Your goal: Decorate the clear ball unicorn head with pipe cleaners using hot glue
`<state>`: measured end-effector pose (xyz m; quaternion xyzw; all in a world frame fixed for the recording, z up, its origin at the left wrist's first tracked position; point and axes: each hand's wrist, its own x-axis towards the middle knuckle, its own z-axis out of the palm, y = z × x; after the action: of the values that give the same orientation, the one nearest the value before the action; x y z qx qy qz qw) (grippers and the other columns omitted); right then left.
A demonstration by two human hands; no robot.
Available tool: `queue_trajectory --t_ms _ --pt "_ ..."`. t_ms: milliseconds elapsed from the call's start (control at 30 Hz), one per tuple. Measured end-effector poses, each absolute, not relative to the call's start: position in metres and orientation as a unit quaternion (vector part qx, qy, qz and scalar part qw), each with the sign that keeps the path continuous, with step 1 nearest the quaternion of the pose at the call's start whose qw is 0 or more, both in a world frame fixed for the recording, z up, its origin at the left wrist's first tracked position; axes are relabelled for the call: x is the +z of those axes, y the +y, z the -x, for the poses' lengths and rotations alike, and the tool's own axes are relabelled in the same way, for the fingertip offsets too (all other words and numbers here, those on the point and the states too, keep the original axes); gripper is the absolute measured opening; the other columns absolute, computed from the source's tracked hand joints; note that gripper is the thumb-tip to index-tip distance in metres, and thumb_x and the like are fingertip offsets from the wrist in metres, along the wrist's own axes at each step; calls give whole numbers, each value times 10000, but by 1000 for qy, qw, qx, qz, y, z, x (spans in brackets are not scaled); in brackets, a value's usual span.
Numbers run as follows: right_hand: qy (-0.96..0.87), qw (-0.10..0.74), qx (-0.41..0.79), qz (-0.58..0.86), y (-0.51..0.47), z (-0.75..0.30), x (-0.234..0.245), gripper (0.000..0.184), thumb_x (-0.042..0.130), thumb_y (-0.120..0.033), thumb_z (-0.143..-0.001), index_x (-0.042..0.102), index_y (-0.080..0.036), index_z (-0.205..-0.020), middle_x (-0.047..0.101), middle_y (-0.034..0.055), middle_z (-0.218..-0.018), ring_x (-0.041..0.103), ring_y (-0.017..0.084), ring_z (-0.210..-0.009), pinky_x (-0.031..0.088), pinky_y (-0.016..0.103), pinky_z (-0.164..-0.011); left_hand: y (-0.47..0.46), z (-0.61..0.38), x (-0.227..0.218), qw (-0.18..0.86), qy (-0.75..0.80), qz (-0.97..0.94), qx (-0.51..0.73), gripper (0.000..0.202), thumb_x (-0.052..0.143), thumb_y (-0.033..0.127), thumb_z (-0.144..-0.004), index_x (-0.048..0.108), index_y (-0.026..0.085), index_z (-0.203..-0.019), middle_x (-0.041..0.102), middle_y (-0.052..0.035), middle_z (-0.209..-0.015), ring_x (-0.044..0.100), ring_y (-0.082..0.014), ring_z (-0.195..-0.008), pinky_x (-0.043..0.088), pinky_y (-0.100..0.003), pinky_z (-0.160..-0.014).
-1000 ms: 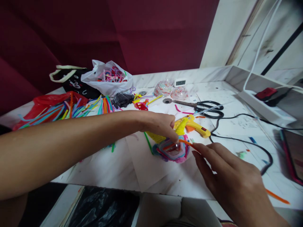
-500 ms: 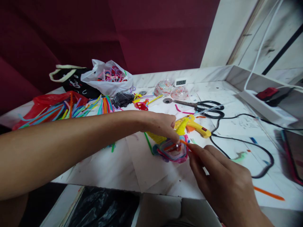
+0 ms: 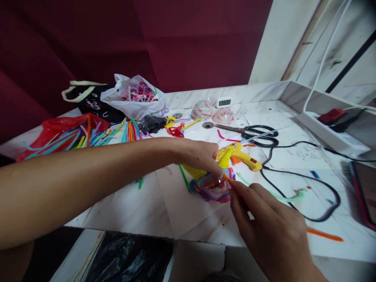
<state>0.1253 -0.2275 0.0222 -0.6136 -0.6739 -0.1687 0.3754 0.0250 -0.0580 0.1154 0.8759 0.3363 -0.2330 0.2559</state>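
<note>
On the table stands a small craft piece of pink, blue and purple pipe cleaners (image 3: 210,192), with yellow parts behind it. My left hand (image 3: 201,156) reaches across from the left and holds this piece from above, index fingertip pressed at its upper rim; its other fingers are mostly hidden. Between the thumb and index finger of my right hand (image 3: 267,215) is an orange pipe cleaner (image 3: 324,234), its front end touching the craft near my left fingertip and its tail sticking out right of the hand. Just behind lies a yellow glue gun (image 3: 249,160).
Scissors (image 3: 258,133) lie behind the glue gun, whose black cable (image 3: 329,215) loops to the right. A power strip (image 3: 335,135) and phone (image 3: 364,192) are at right. A white bag (image 3: 114,96) and loose pipe cleaners (image 3: 73,139) occupy the left.
My right hand has shifted slightly left with the orange pipe cleaner, whose tail moved left and up. More of a light green strand shows beside the hand. My left hand stays in place.
</note>
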Motion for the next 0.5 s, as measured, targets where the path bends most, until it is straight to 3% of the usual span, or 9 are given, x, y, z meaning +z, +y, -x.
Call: queue_trajectory --t_ms 200,500 --pt "-709 318 -181 603 -227 -145 25 184 548 -204 -926 642 -159 -1078 580 15 -770 541 131 -662 360 278 -554 -59 -25 117 247 353 -871 -234 579 591 565 -596 502 212 -1046 646 -32 -1000 568 -181 -806 386 -254 -587" --pt "-761 244 -279 533 -233 -179 35 318 500 -158 -921 566 -67 -1219 641 176 -1047 542 353 -971 396 474 -745 -57 -23 113 269 367 -864 -214 574 612 562 -581 557 205 -1028 649 -38 -970 572 -207 -842 406 -271 -611"
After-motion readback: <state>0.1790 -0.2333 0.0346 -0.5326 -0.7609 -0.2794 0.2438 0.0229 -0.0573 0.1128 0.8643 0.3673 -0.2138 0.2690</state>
